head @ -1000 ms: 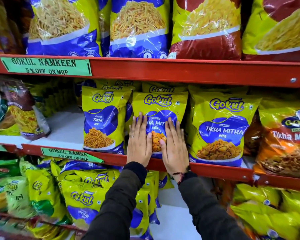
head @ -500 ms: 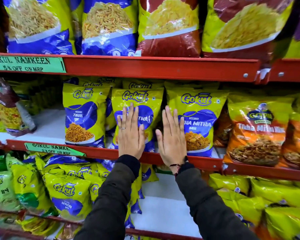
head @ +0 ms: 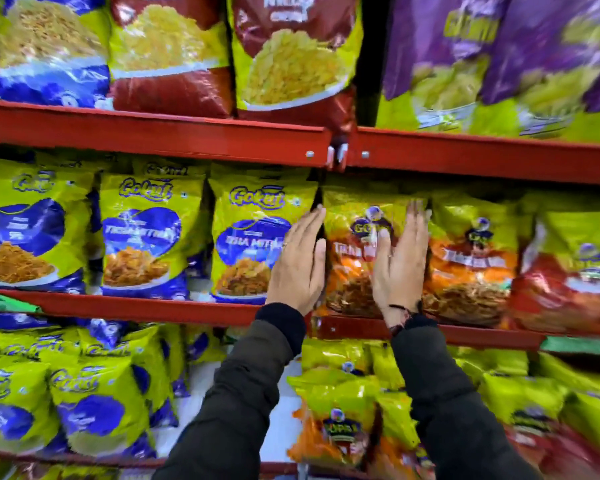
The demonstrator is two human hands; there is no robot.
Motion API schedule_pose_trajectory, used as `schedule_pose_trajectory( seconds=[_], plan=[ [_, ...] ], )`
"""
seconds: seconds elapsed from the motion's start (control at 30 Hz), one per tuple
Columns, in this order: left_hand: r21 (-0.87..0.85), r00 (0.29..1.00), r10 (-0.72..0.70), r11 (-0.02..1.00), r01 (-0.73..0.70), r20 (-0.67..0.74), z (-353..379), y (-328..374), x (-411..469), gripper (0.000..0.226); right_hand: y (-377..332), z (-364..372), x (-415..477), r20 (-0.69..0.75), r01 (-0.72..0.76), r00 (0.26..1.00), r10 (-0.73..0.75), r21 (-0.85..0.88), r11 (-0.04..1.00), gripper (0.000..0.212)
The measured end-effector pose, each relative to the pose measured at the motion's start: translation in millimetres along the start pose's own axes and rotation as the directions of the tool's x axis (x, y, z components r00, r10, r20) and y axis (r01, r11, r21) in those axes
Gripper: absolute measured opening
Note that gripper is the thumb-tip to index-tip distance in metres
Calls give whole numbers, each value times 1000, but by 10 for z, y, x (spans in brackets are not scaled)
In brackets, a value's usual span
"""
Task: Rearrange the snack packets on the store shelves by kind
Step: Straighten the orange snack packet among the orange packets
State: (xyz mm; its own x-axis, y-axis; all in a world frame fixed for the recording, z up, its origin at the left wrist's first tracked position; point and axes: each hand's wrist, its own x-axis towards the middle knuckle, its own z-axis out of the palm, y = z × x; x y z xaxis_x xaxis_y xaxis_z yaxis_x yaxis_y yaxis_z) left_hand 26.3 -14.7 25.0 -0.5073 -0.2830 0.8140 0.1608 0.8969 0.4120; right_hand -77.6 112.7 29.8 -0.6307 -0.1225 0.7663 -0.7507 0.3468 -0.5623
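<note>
On the middle shelf an orange-and-yellow snack packet (head: 352,268) stands upright between my two hands. My left hand (head: 298,265) is flat, fingers straight, at the packet's left edge, in the gap beside a blue-and-yellow Gokul packet (head: 246,237). My right hand (head: 400,265) lies flat against the packet's right side, next to a second orange packet (head: 471,261). Neither hand has its fingers curled around anything. The picture is blurred by motion.
Two more blue-and-yellow packets (head: 142,237) stand to the left and a red packet (head: 568,285) to the right. The red shelf rim (head: 136,306) runs below. Big blue, maroon (head: 291,57) and purple (head: 482,46) bags fill the upper shelf. Yellow packets (head: 94,403) crowd the lower shelf.
The view and both hands have shifted right along the middle shelf, from the blue-and-yellow Tikha Mitha packets to the orange packet. My hands now stand edge-on beside it.
</note>
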Motion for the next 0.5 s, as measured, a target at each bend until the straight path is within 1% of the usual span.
schedule_pose_trajectory(
  seconds=[0.07,0.13,0.17,0.2,0.27,0.3,0.33,0.4,0.43,0.5],
  plan=[
    [-59,987,-147,987,150,59,212,141,38,48,194,-156,129,17,-139,990,138,81,987,62],
    [-76,940,-322,940,331,111,387,229,111,52,350,-252,254,58,-254,966,250,83,964,55],
    [-102,899,-420,896,433,126,446,257,167,54,424,-273,307,91,-300,952,293,79,951,49],
    [-142,842,-520,832,537,143,500,276,243,56,492,-286,358,132,-341,935,330,79,937,44],
    [-216,695,-686,661,719,215,553,266,410,61,563,-298,429,220,-413,897,384,102,905,35],
    [-240,637,-730,591,770,247,571,254,494,63,583,-301,468,258,-446,878,404,135,885,36],
    [-273,606,-750,544,793,266,571,238,564,64,597,-286,503,289,-485,857,427,170,858,38],
    [-357,610,-752,514,780,251,575,220,676,58,630,-272,568,321,-559,818,477,249,791,39],
    [-385,621,-751,517,765,224,580,202,710,54,634,-267,589,314,-567,817,484,286,772,38],
    [-412,638,-753,535,738,164,583,198,743,46,646,-266,627,262,-540,841,473,340,770,33]
  ],
)
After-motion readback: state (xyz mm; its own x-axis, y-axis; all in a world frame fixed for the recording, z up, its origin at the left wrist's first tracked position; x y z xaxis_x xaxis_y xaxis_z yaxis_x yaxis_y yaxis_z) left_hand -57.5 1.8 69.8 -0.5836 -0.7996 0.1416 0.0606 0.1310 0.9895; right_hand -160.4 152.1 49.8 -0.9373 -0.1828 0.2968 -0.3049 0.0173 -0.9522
